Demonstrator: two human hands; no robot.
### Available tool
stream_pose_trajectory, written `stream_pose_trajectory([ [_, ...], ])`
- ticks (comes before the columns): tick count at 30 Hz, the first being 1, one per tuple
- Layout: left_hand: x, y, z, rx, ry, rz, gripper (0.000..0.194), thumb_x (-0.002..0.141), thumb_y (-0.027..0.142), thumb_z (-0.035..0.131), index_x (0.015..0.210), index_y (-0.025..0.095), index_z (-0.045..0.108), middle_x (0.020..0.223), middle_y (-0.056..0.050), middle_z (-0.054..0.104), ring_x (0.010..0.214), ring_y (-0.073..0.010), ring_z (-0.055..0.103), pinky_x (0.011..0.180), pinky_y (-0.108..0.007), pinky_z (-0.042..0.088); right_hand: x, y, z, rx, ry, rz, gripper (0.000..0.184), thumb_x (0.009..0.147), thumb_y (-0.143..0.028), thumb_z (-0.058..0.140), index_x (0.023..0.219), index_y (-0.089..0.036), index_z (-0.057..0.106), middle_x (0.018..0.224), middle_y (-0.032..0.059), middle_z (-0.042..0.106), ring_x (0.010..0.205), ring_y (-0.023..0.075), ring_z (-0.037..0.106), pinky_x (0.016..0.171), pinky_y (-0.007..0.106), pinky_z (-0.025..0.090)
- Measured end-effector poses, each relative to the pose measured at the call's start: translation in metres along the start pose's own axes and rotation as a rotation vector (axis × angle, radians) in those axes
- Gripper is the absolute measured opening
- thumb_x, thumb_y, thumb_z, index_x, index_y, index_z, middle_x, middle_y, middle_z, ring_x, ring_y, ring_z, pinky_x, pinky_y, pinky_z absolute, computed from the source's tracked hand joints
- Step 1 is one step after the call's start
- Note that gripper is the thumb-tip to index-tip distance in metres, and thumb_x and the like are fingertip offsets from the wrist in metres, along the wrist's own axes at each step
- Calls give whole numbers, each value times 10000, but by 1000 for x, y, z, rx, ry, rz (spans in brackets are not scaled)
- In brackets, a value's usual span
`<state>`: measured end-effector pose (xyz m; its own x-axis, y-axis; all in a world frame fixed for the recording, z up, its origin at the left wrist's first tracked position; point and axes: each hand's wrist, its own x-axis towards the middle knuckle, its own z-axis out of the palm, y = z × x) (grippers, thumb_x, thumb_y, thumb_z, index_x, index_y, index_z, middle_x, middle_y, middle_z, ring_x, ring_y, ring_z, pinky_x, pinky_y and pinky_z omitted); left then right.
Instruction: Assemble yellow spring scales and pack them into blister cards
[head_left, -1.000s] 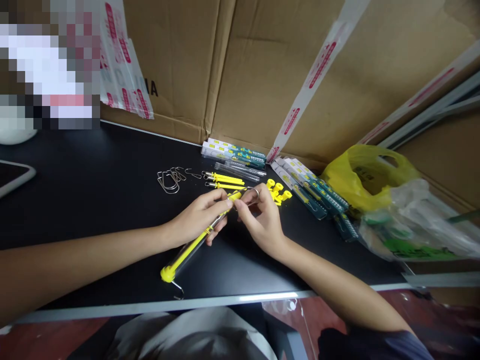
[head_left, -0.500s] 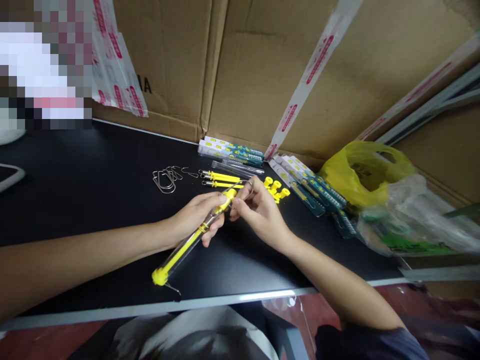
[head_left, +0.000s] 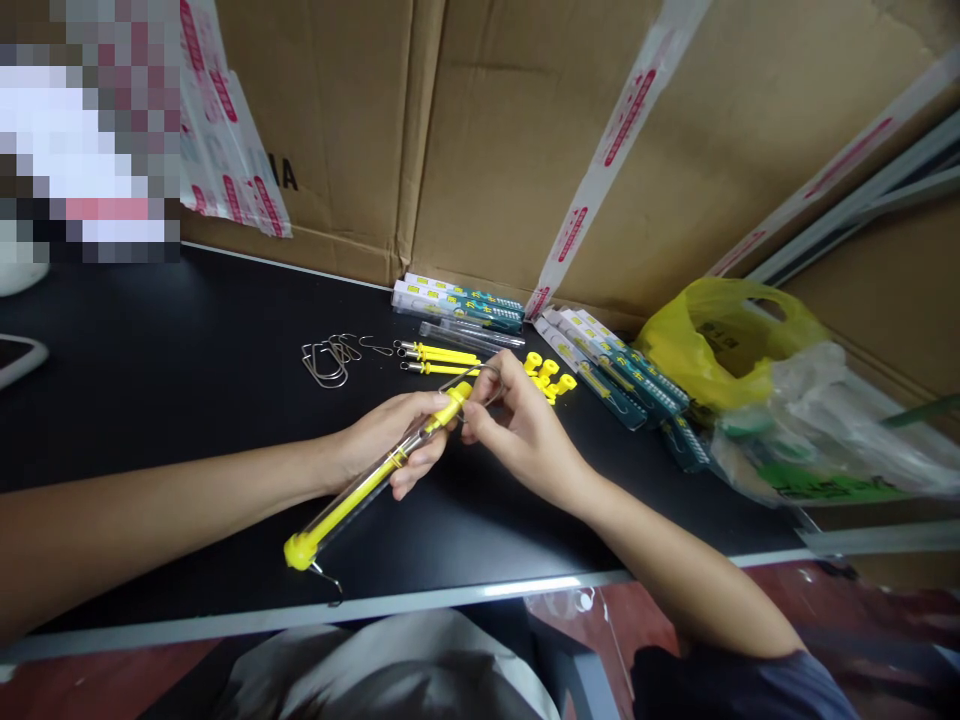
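My left hand is closed round a clear tube with a yellow rod inside, a spring scale. Its yellow cap and small hook point down-left towards the table's front edge. My right hand pinches a thin metal wire loop at the tube's upper yellow end. Both hands hover just above the black table.
Behind the hands lie two yellow rods, several wire hooks, clear tubes, small yellow caps and printed scale inserts. A yellow bag and clear bags sit right. Cardboard boxes wall the back.
The tube has slid down-left in my left hand, its yellow cap nearer the table's front edge. My right hand stays pinched at the upper end.
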<state>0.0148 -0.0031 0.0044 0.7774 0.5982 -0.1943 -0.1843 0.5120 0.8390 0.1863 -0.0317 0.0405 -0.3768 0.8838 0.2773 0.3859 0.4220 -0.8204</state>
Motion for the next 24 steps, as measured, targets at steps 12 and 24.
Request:
stream_pose_trajectory([
  [12, 2, 0, -10, -119, -184, -82, 300, 878, 437, 428, 758, 172, 500, 399, 76, 434, 249, -67, 335, 271, -186, 407, -2, 0, -3, 41, -42, 23, 140, 909, -218, 528, 876, -214, 392, 829, -20, 511, 700, 91, 590, 628, 227, 510],
  [24, -2, 3, -7, -34, -143, -126, 400, 949, 443, 239, 834, 168, 505, 421, 61, 449, 246, -72, 330, 271, -177, 390, 0, 2, -3, 406, -26, 137, 266, 869, -354, 623, 856, -206, 402, 686, -38, 607, 589, 87, 612, 576, 221, 537],
])
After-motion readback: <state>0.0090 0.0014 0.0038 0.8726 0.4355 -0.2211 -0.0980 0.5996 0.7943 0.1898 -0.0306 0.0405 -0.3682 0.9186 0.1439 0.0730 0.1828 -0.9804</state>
